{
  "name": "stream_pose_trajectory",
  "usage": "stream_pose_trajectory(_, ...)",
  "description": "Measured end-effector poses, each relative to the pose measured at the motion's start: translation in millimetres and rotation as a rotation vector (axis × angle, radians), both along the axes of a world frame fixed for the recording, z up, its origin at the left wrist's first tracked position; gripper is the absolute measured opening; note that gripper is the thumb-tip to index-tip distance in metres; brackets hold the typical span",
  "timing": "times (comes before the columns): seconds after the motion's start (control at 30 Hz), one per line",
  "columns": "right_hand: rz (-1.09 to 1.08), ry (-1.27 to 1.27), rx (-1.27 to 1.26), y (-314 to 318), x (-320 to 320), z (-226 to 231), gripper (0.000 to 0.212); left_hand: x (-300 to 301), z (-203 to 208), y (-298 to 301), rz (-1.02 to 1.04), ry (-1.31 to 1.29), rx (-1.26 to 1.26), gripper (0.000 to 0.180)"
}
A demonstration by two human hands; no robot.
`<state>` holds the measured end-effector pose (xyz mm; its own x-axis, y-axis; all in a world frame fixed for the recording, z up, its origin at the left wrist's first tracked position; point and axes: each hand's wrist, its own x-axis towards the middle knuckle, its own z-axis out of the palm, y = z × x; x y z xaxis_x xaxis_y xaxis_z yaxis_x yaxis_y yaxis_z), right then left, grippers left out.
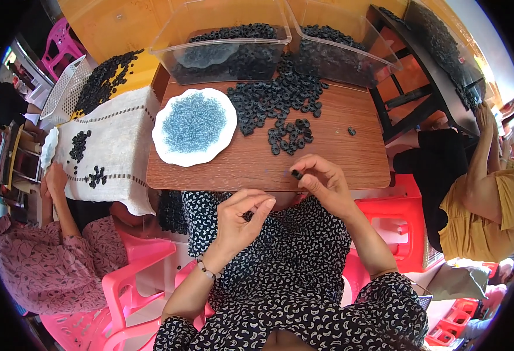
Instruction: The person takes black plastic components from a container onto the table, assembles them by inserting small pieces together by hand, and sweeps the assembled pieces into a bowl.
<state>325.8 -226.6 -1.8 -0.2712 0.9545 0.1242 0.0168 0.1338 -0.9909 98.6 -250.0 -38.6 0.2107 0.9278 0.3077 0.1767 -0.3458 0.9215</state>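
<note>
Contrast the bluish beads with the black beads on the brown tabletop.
Colour: the bluish beads are pale and glassy; the black beads are dark.
Size: the bluish beads look tiny, the black beads much larger.
Place: the bluish beads fill a white plate; the black beads lie on the tabletop.
Both are heaped loosely.

Beads (194, 123) on plate (187, 158), loose pieces (274, 96) to its right, bins (170, 63) behind

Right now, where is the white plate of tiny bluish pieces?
In the head view, the white plate sits on the brown table's left side, left of the loose black pieces.
</note>
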Motion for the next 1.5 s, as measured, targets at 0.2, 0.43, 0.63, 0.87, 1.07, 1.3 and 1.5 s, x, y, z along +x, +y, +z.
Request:
stream_pose_trajectory(0.2, -0.025, -0.409, 0.372, -9, -26, -8, 0.028, 6, -13, -6, -0.143, -0.493, -0.385, 0.035)
stream_pose_trajectory(0.43, -0.084, -0.583, 0.646, -14, -42, -6, 0.035, 4, -11, -5, -0.092, -0.49, -0.476, 0.034)
stream_pose_trajectory(0.63, -0.027, -0.472, 0.509, -2, -42, 2, 0.024, -2, -2, 0, -0.065, -0.628, -0.563, 0.036)
stream_pose_trajectory(0.87, -0.12, -0.513, 0.453, 57, -52, 9, 0.011, -5, -2, 5, 0.003, -0.817, -0.688, 0.034)
stream_pose_trajectory(1.07, -0.049, -0.634, 0.542, 110, -77, 3, 0.012, -7, -2, 7, 0.039, -0.801, -0.661, 0.033)
stream_pose_trajectory(1.3, 0.008, -0.729, 0.563, 138, -102, -9, 0.017, -9, -3, 9, 0.043, -0.765, -0.571, 0.043)
stream_pose_trajectory(1.5, -0.02, -0.801, 0.495, 146, -116, -11, 0.015, -10, -6, 10, 0.067, -0.778, -0.546, 0.05)
